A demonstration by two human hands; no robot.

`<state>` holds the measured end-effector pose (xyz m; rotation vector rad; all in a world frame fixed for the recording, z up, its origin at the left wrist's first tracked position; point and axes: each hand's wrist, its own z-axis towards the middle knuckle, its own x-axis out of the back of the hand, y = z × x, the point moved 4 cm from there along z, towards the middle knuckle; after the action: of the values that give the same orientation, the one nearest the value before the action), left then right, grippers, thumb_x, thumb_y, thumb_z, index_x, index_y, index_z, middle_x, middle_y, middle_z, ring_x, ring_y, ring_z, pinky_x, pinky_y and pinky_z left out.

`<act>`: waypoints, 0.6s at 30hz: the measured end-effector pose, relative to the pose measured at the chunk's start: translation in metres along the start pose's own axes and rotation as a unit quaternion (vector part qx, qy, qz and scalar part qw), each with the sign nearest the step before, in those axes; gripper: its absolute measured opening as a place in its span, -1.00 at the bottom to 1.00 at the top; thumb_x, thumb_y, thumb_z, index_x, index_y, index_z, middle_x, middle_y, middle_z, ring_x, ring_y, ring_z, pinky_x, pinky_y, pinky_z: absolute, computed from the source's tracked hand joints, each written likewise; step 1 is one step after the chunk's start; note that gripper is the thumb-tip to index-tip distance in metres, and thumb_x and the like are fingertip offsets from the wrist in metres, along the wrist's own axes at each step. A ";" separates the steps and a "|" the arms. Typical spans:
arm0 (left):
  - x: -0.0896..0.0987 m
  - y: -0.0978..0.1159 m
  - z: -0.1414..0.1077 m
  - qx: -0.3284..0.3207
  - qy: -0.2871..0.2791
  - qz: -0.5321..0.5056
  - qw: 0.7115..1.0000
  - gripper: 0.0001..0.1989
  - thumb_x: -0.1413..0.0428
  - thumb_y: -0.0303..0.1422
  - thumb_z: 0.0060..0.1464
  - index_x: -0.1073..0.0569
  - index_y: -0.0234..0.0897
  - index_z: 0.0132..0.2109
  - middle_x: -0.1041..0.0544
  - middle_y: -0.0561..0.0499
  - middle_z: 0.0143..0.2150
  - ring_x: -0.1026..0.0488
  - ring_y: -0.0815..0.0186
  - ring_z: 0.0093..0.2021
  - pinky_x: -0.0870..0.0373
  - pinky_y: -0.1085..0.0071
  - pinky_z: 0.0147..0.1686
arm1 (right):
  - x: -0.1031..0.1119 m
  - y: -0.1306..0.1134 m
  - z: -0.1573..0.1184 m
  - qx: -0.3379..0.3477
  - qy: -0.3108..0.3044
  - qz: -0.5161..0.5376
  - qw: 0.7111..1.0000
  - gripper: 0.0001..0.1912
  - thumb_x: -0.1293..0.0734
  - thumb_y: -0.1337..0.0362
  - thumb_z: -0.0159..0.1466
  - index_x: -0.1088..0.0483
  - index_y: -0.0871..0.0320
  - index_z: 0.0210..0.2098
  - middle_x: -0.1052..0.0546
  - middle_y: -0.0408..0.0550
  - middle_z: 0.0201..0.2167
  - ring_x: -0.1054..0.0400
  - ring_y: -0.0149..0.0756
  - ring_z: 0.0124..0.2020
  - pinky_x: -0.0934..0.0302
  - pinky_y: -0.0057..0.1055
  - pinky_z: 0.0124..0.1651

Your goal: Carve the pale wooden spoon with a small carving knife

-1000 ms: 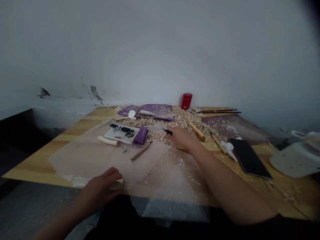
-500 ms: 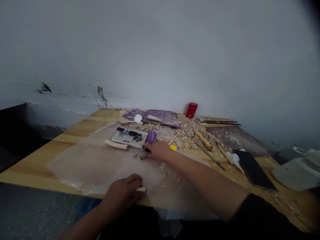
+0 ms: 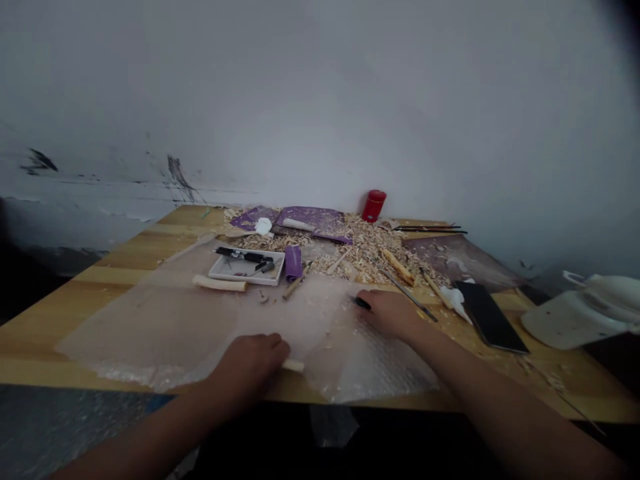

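Observation:
Near the table's front edge, my left hand [image 3: 253, 367] is closed round a pale wooden stick [image 3: 293, 365]. Only the stick's right end shows past the fingers. Further right, my right hand [image 3: 389, 312] grips a small black tool [image 3: 363, 304] just above the bubble wrap [image 3: 345, 360]. Most of this tool is hidden by the fingers, so its kind is unclear. Ahead of my left hand lie a curved wooden piece [image 3: 220, 284] and a white tray [image 3: 245, 279] holding black tools. A folded purple sheet [image 3: 293, 263] leans by the tray's right side.
Wood shavings [image 3: 373, 250] cover the back, around purple sheets [image 3: 315, 219] and a red can [image 3: 373, 205] by the wall. On the right are a slim metal tool [image 3: 413, 298], a black flat slab [image 3: 493, 319] and a whitish plastic container [image 3: 575, 320].
My right hand has moved right and nearer, away from the tray and purple sheet, now with the black tool in it. My left hand still holds the stick. The view has shifted slightly.

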<state>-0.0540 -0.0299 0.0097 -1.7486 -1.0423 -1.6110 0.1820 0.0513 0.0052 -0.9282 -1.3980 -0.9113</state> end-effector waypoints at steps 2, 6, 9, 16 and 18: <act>0.022 -0.007 0.005 0.032 0.053 0.008 0.998 -0.81 0.05 -0.45 -0.08 -0.37 -0.22 -0.27 -0.47 -0.01 -0.31 -0.40 0.22 -0.30 -0.25 0.37 -0.35 | 0.004 0.022 -0.019 -0.027 0.015 0.011 0.999 -0.73 -0.12 0.11 0.16 -0.33 0.07 -0.26 -0.47 -0.07 -0.33 -0.34 -0.27 -0.31 -0.09 -0.45 -0.35; 0.082 -0.025 0.011 0.143 0.168 0.027 0.975 -0.77 0.05 -0.37 -0.09 -0.37 -0.15 -0.23 -0.48 0.03 -0.27 -0.39 0.22 -0.29 -0.19 0.40 -0.38 | 0.023 0.068 -0.049 -0.125 0.094 0.034 0.987 -0.61 -0.03 0.07 0.20 -0.25 0.11 -0.10 -0.46 -0.02 -0.28 -0.33 -0.28 -0.35 -0.10 -0.44 -0.37; 0.117 -0.033 0.012 0.202 0.226 0.050 0.952 -0.82 0.05 -0.35 -0.11 -0.38 -0.21 -0.31 -0.44 0.06 -0.42 -0.36 0.28 -0.38 -0.12 0.46 -0.44 | 0.035 0.095 -0.068 -0.206 0.173 0.072 0.960 -0.56 -0.03 0.01 0.18 -0.25 0.09 -0.09 -0.47 -0.05 -0.36 -0.33 -0.31 -0.47 -0.10 -0.45 -0.44; 0.113 -0.029 0.012 0.214 0.217 0.013 0.952 -0.88 0.06 -0.34 -0.12 -0.29 -0.28 -0.52 -0.26 0.13 -0.61 -0.21 0.41 -0.55 0.00 0.52 -0.52 | 0.008 0.082 -0.079 -0.167 0.112 0.184 0.962 -0.53 -0.04 0.03 0.18 -0.18 0.08 0.01 -0.46 -0.01 -0.22 -0.34 -0.20 -0.24 -0.16 -0.35 -0.28; 0.101 -0.024 0.010 0.196 0.184 -0.021 0.963 -0.90 0.07 -0.37 -0.13 -0.28 -0.27 -0.53 -0.29 0.12 -0.60 -0.21 0.39 -0.54 -0.02 0.50 -0.51 | -0.001 0.071 -0.080 -0.142 0.095 0.210 0.963 -0.49 -0.04 0.05 0.19 -0.08 0.09 0.09 -0.39 0.01 -0.08 -0.28 -0.19 -0.11 -0.14 -0.30 -0.16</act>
<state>-0.0694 0.0094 0.1049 -1.1244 -1.1235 -1.5484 0.2782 0.0047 0.0071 -1.2611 -0.8723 -0.8586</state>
